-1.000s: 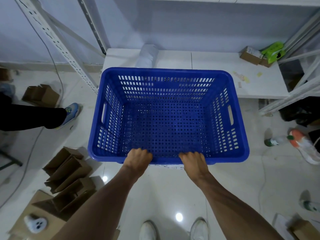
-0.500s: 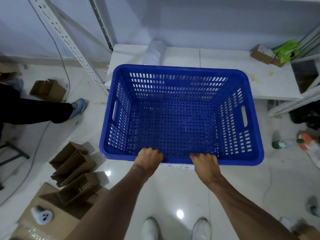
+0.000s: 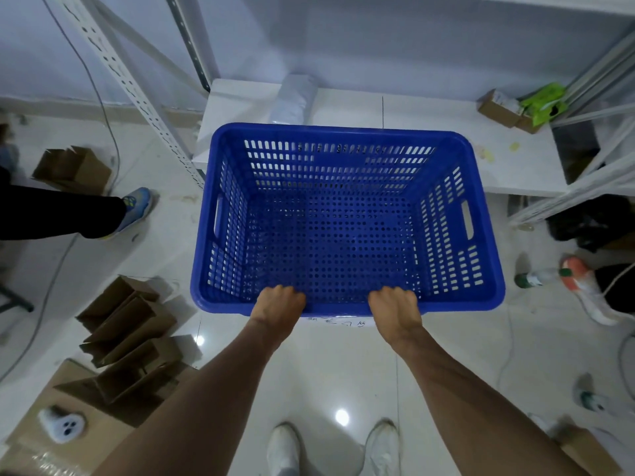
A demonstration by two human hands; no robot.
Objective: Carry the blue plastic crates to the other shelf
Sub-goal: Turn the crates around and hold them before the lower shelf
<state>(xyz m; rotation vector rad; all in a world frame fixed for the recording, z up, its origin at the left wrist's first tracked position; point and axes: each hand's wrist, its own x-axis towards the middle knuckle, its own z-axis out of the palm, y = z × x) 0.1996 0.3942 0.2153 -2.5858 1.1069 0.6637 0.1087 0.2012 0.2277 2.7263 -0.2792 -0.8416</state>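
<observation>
An empty blue plastic crate (image 3: 343,235) with perforated walls and floor hangs in the air in front of me, its far edge over the front of a low white shelf board (image 3: 429,132). My left hand (image 3: 280,302) grips the crate's near rim left of centre. My right hand (image 3: 395,305) grips the same rim right of centre. Fingers of both hands curl over the rim into the crate. A white label with writing shows under the near rim between my hands.
A grey wrapped roll (image 3: 293,97) lies on the shelf behind the crate; small cartons and a green packet (image 3: 543,103) sit at its right end. A slotted shelf upright (image 3: 137,94) leans at left. Another person's leg and shoe (image 3: 134,207) and open cardboard boxes (image 3: 127,324) are at left.
The crate and both hands have moved forward toward the low white shelf, and the shelf now looks closer. Both grips on the near rim are unchanged.
</observation>
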